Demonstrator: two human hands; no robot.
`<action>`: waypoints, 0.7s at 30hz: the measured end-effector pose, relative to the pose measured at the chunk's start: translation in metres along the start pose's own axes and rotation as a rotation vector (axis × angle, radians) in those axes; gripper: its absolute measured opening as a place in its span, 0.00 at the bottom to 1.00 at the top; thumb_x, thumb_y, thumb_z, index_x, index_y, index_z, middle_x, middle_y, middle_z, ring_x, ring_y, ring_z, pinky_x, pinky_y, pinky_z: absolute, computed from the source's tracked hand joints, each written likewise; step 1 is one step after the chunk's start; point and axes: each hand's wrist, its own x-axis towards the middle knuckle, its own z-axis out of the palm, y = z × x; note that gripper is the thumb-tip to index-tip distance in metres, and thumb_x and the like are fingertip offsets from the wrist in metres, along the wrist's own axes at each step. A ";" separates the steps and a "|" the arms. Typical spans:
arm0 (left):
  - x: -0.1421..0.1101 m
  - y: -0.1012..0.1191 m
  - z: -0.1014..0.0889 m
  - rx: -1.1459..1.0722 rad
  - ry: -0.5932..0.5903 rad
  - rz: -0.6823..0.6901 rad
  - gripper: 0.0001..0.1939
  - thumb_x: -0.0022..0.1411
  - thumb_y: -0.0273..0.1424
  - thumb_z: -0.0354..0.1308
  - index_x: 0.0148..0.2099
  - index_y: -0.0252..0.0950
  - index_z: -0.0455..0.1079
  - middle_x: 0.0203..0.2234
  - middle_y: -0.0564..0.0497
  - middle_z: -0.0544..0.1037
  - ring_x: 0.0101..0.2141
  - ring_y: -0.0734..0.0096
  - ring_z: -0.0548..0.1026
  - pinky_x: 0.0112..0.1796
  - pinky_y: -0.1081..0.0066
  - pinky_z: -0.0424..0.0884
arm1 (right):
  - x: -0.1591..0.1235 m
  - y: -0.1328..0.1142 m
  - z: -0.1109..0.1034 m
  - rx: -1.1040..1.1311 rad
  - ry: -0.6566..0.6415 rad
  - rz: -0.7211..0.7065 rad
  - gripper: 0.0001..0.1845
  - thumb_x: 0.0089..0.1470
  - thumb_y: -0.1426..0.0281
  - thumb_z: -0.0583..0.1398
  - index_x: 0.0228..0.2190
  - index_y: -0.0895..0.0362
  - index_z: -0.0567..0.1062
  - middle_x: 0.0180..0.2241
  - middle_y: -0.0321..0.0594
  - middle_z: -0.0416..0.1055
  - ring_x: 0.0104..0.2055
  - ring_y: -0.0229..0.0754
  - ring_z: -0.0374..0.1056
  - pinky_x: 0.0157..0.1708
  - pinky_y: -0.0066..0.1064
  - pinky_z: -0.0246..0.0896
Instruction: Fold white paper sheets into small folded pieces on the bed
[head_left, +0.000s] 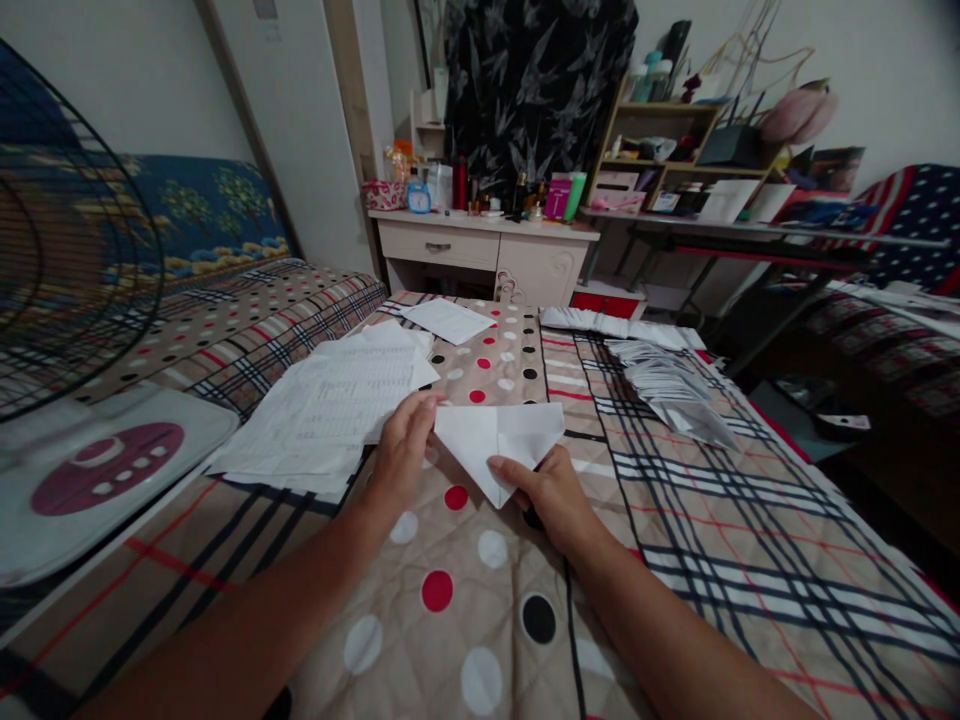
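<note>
A white sheet of paper folded into a downward-pointing triangle (469, 432) is held up above the patterned bedspread. My right hand (553, 492) pinches its lower right side, thumb on the front face and fingers behind. At the triangle's upper left corner, my left hand (405, 440) closes its fingers on the paper's edge. A vertical crease runs down the middle of the fold. To the left lies a spread pile of printed sheets (330, 400), and beyond it a single white sheet (450, 320).
Stacked folded papers (667, 385) lie at the right, with a row of folded papers (615, 326) behind them. A fan (75, 240) stands close on the left. A white dresser (480, 245) stands past the bed's far end.
</note>
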 end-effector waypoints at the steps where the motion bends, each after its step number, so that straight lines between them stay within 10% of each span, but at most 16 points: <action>1: -0.001 0.002 -0.001 0.089 0.032 0.130 0.15 0.64 0.41 0.52 0.44 0.35 0.69 0.34 0.49 0.76 0.33 0.70 0.73 0.29 0.74 0.65 | 0.000 0.000 0.000 -0.021 -0.007 0.010 0.10 0.41 0.67 0.67 0.23 0.59 0.72 0.13 0.30 0.62 0.14 0.30 0.51 0.14 0.25 0.45; 8: -0.013 0.015 0.001 0.617 -0.084 0.839 0.04 0.59 0.31 0.61 0.31 0.38 0.72 0.30 0.51 0.76 0.37 0.65 0.70 0.41 0.62 0.62 | 0.005 0.003 -0.003 -0.162 -0.027 0.019 0.12 0.43 0.65 0.64 0.18 0.59 0.69 0.11 0.31 0.61 0.12 0.30 0.52 0.12 0.24 0.42; 15: -0.012 0.002 0.007 0.586 -0.389 0.793 0.09 0.59 0.36 0.62 0.31 0.36 0.71 0.27 0.52 0.76 0.31 0.69 0.71 0.36 0.66 0.64 | 0.006 0.006 -0.005 -0.234 0.011 -0.019 0.13 0.44 0.65 0.63 0.18 0.59 0.69 0.10 0.30 0.60 0.12 0.30 0.52 0.12 0.23 0.43; 21: -0.009 -0.004 0.007 0.546 -0.421 0.667 0.12 0.52 0.38 0.68 0.30 0.36 0.72 0.26 0.53 0.75 0.31 0.70 0.72 0.34 0.69 0.64 | 0.008 0.007 -0.005 -0.308 0.023 0.020 0.14 0.46 0.64 0.62 0.17 0.59 0.70 0.10 0.31 0.61 0.11 0.30 0.54 0.12 0.23 0.44</action>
